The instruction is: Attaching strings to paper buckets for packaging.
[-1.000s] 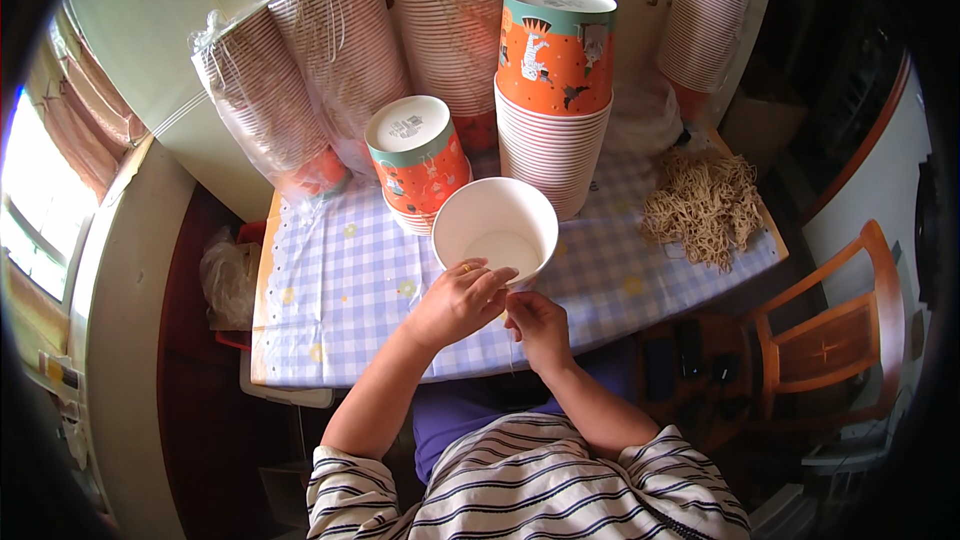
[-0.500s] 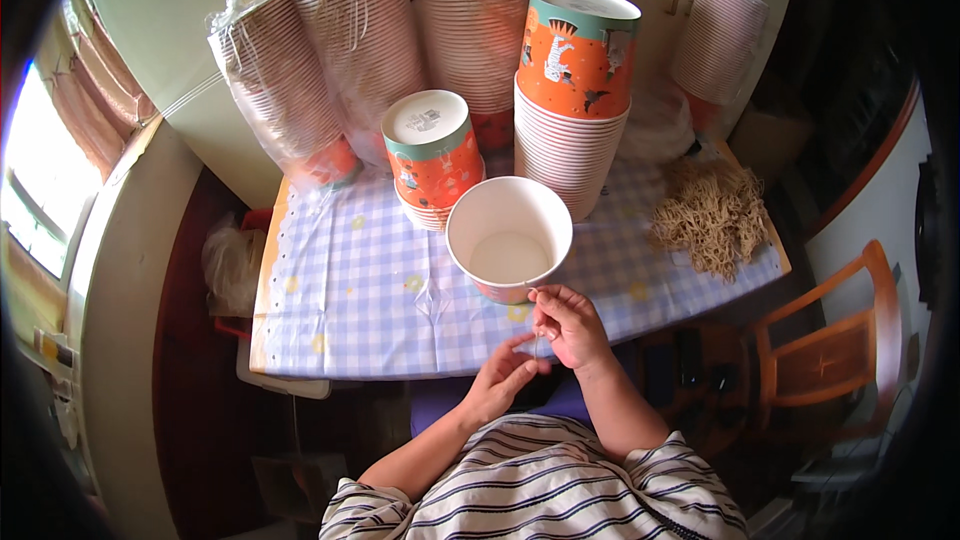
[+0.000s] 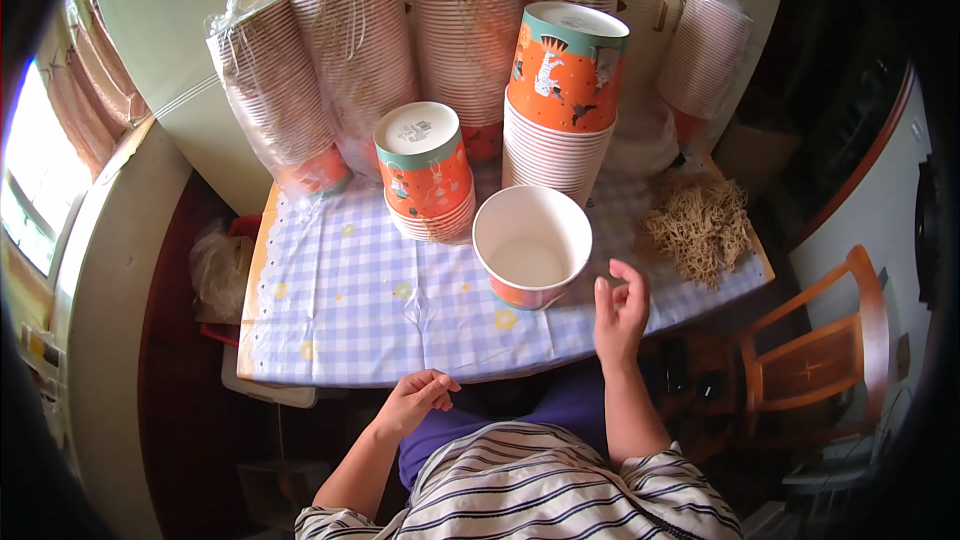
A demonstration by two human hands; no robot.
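A white-lined paper bucket stands mouth up near the table's front edge, with orange and green on its outer wall. My right hand is raised just to its right, thumb and fingers apart, and I see nothing in it. Low at the front edge of the table, my left hand has its fingers pinched together. Whatever they hold, if anything, is too fine to make out. Behind the bucket, a short upside-down stack of orange buckets and a taller upside-down stack stand side by side.
Tall bagged stacks of buckets line the back of the table. A heap of tan cords lies at the right on the checked tablecloth. A wooden chair stands to the right; a plastic bag is left of the table.
My hands have moved apart: the left down and leftward, the right to the right of the bucket. A thin strand that showed between them before is no longer clearly visible.
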